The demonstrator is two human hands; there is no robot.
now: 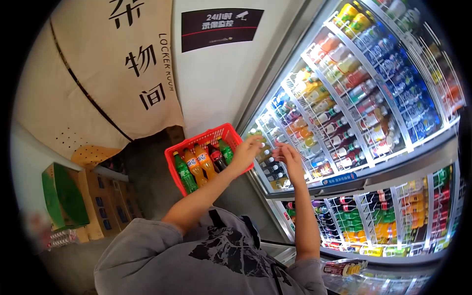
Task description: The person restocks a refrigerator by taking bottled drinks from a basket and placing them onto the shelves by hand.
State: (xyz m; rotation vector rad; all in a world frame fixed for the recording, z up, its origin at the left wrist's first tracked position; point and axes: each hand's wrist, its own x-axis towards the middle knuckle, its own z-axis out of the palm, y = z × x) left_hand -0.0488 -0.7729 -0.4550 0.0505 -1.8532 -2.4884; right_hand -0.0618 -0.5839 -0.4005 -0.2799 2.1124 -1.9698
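My left hand (248, 150) is raised over the right side of a red plastic basket (172, 169), its fingers apart and nothing in them. To its right, in front of the lit fridge shelves, my right hand (290, 160) is open with spread, slightly curled fingers. Neither hand touches a bottle. In the basket lie a green bottle (184, 172) at the left, orange bottles (205, 161) in the middle, a dark bottle with a red label (218, 158) and another green bottle (225, 150) at the right. My left forearm hides part of the basket.
Tall fridge shelves (339, 182) with rows of bottles fill the right side, with more bottles on a lower level. Cardboard boxes (108, 201) and a green box (64, 196) stand at the left. A cloth curtain (98, 64) hangs at the upper left.
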